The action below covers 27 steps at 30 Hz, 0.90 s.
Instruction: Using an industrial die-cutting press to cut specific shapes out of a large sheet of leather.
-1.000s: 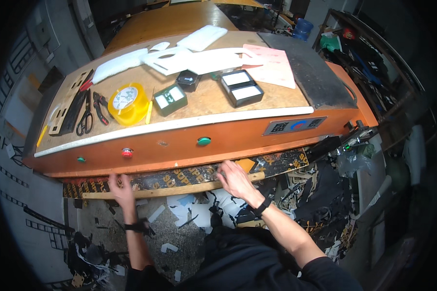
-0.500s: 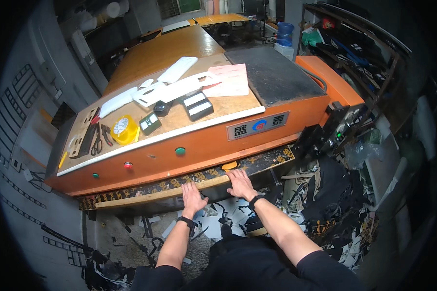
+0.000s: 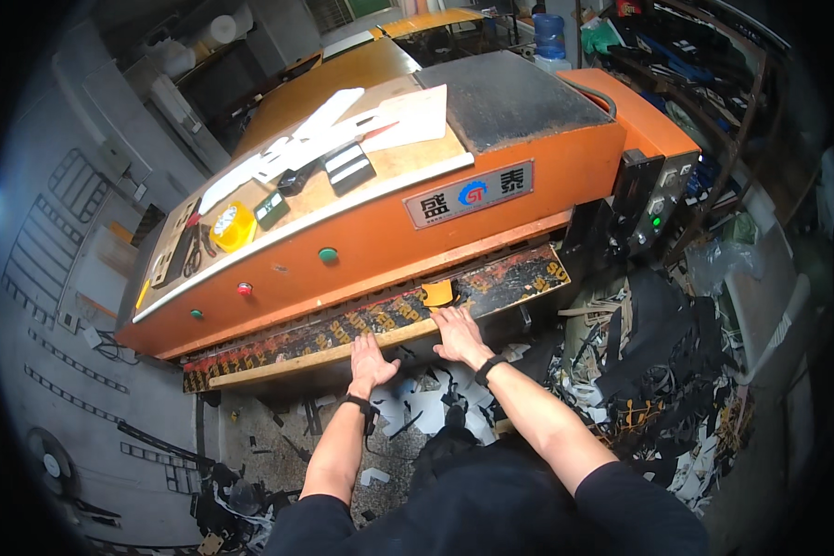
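Note:
My left hand [image 3: 371, 360] rests against the wooden strip [image 3: 259, 371] along the front of a black patterned board [image 3: 519, 276] below the orange machine [image 3: 556, 157], its fingers stretched out. My right hand [image 3: 461, 334] lies on the same strip a little to the right, fingers also extended. Just beyond it on the board is an orange-yellow piece [image 3: 438, 293] with a dark part. Green [image 3: 328, 255] and red [image 3: 245, 288] buttons sit on the machine's front. On its top lie a yellow tape roll [image 3: 232, 225], scissors [image 3: 192, 255], small dark boxes [image 3: 347, 167] and white cut pieces [image 3: 241, 176].
A dark control column [image 3: 639, 199] stands at the right end, with a cluttered rack [image 3: 695, 83] behind it. Scraps [image 3: 426, 408] litter the floor around my feet, with a larger pile [image 3: 639, 371] at the right. A grey wall [image 3: 74, 278] runs along the left.
Both hands have come onto the strip, the left moving rightward toward the right hand. The board now reaches less far toward me from under the machine, and more of the yellow piece shows.

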Each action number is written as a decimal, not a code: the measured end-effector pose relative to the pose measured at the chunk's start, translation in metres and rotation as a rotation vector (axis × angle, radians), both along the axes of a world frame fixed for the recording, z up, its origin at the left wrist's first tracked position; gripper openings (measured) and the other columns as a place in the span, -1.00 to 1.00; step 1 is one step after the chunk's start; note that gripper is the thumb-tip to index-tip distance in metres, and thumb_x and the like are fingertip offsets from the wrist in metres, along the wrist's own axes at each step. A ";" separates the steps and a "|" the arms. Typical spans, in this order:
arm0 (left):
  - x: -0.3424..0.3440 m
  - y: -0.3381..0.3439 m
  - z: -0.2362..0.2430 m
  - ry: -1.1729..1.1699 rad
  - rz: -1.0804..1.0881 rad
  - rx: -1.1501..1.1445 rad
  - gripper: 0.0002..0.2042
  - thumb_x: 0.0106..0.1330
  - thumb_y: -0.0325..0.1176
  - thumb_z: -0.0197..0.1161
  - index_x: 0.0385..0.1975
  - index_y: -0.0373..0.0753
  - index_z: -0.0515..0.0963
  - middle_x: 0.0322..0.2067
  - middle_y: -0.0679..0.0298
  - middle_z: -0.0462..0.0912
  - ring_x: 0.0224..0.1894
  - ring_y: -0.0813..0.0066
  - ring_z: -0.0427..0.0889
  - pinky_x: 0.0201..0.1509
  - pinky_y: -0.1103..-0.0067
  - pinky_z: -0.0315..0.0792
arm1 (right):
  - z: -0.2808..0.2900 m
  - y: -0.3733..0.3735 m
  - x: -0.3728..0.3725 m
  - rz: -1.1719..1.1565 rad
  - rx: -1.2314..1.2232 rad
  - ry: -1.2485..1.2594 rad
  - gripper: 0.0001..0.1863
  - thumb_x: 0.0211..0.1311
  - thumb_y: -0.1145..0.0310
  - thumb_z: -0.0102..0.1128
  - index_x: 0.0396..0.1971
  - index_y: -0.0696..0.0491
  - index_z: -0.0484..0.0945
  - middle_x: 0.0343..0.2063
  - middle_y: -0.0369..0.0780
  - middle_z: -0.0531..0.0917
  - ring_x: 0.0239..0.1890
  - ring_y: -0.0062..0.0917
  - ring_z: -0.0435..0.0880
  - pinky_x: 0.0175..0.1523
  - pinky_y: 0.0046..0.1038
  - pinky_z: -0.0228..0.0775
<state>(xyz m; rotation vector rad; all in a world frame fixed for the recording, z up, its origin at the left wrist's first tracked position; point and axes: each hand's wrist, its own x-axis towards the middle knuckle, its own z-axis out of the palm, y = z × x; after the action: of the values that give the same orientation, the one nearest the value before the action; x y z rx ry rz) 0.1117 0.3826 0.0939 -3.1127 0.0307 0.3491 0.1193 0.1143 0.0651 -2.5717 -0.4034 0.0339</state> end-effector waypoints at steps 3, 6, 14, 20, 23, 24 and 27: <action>-0.023 0.008 -0.020 -0.254 -0.082 -0.081 0.00 0.29 0.28 0.44 0.44 -0.53 0.39 0.39 -0.21 0.49 0.47 -0.17 0.39 0.66 0.08 0.17 | -0.020 -0.003 -0.025 0.028 0.070 -0.198 -0.02 0.06 0.12 0.66 0.50 0.08 0.44 0.46 -0.02 0.51 0.57 -0.10 0.38 0.73 0.01 0.04; -0.019 0.013 -0.025 -0.346 0.019 -0.167 -0.44 0.44 0.16 0.32 -0.06 -0.35 0.68 0.03 -0.09 0.70 0.20 -0.10 0.58 0.39 0.03 0.32 | -0.018 -0.003 -0.044 0.037 0.127 -0.282 -0.08 0.06 0.06 0.68 0.43 0.09 0.53 0.35 -0.04 0.62 0.51 -0.13 0.46 0.71 0.02 0.03; 0.066 -0.042 0.009 -0.491 -0.416 -0.551 -0.78 0.38 -0.39 0.41 -0.09 -0.35 0.62 -0.11 -0.05 0.66 0.01 -0.16 0.64 0.14 0.09 0.54 | -0.002 -0.060 0.015 -0.584 0.442 -0.159 -0.66 0.31 0.31 0.48 -0.02 0.20 0.75 -0.16 -0.07 0.73 -0.10 -0.14 0.78 0.09 -0.16 0.63; 0.128 -0.059 0.000 -0.036 -0.540 -0.278 -0.31 0.52 0.06 0.30 0.58 -0.08 0.42 0.54 -0.02 0.43 0.59 -0.11 0.35 0.68 -0.07 0.16 | 0.003 -0.080 0.053 -0.513 0.199 0.113 -0.66 0.34 0.27 0.45 -0.08 0.25 0.75 -0.07 0.17 0.79 0.01 0.04 0.82 0.16 -0.05 0.67; 0.114 -0.046 -0.032 -0.076 -0.542 -0.300 -0.21 0.53 0.27 0.19 0.68 0.07 0.29 0.70 0.12 0.20 0.73 -0.05 0.09 0.76 -0.18 -0.16 | 0.013 -0.081 0.048 -0.519 0.202 0.157 -0.70 0.27 0.24 0.47 -0.28 0.23 0.77 -0.26 0.15 0.82 -0.10 0.06 0.85 0.08 -0.03 0.69; 0.107 -0.045 -0.034 -0.213 -0.606 -0.296 -0.22 0.53 0.26 0.20 0.67 0.06 0.30 0.71 0.14 0.18 0.74 -0.04 0.09 0.76 -0.18 -0.17 | 0.011 -0.085 0.045 -0.536 0.221 0.242 -0.72 0.25 0.24 0.47 -0.33 0.21 0.77 -0.33 0.12 0.82 -0.14 0.06 0.86 0.06 -0.02 0.70; 0.094 -0.047 -0.036 -0.221 -0.588 -0.370 -0.23 0.50 0.25 0.24 0.64 0.05 0.38 0.68 0.18 0.25 0.74 0.00 0.08 0.77 -0.15 -0.19 | -0.001 -0.092 0.027 -0.529 0.273 0.185 -0.74 0.20 0.27 0.49 -0.38 0.20 0.76 -0.49 -0.01 0.79 -0.34 -0.22 0.85 -0.11 -0.24 0.69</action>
<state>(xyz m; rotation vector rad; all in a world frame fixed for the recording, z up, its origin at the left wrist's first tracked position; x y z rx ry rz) 0.2060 0.3352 0.0584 -3.2502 1.0885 -0.0221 0.1462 0.0222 0.0636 -2.3003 0.3247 0.0242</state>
